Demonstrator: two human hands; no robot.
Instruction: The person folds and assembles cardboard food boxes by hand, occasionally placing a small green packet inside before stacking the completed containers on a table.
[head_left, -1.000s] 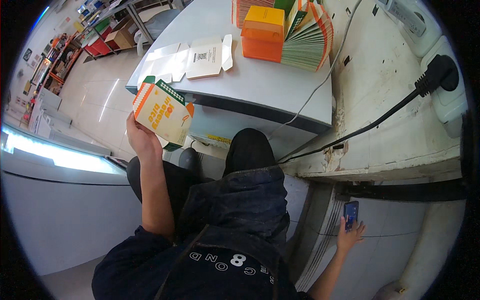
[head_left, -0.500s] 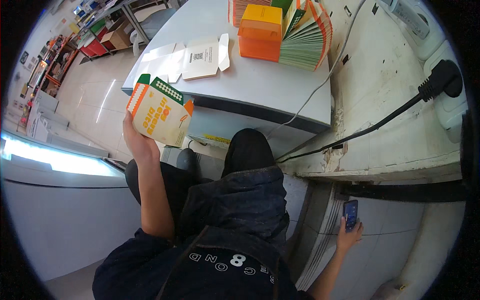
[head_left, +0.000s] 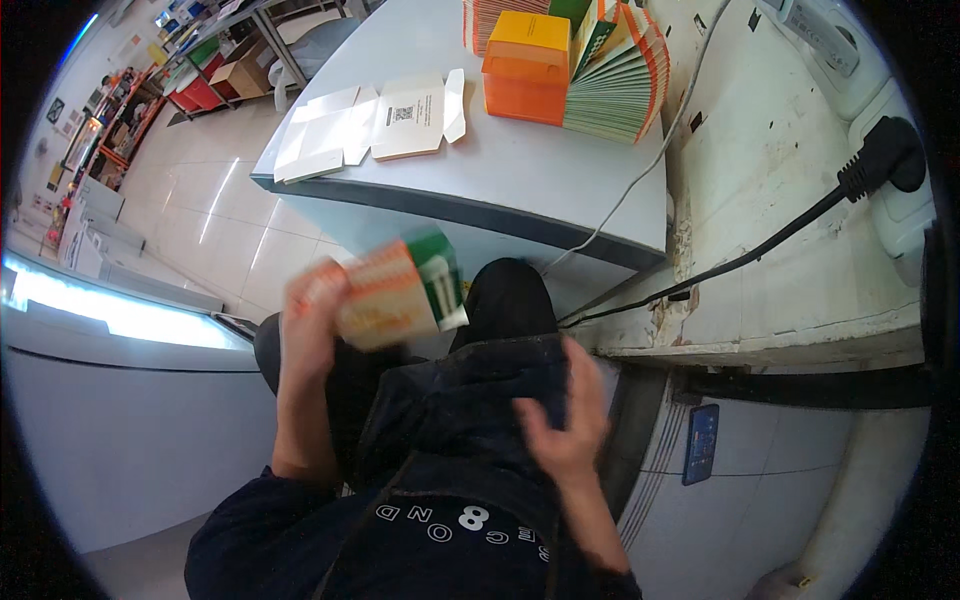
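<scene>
My left hand (head_left: 318, 312) grips a small carton (head_left: 400, 290) by its left end, above my lap. Motion blurs the carton, which is cream, orange and green, with a green flap at its right end. Over the right side of my lap, my right hand (head_left: 572, 420) holds nothing, its thumb and fingers spread apart. A dark phone (head_left: 701, 445) lies on the light surface at the lower right, away from both hands.
On the white table (head_left: 420, 190) ahead are flat white carton blanks (head_left: 410, 115), an orange and yellow box (head_left: 525, 70) and a fanned stack of green-edged cartons (head_left: 620, 90). A grey cord (head_left: 640, 180) crosses the table's right side. A black plug (head_left: 885, 165) sits by the wall.
My right hand has let go of the phone and moved left to my lap. My left hand has brought the carton lower and to the right, turning it.
</scene>
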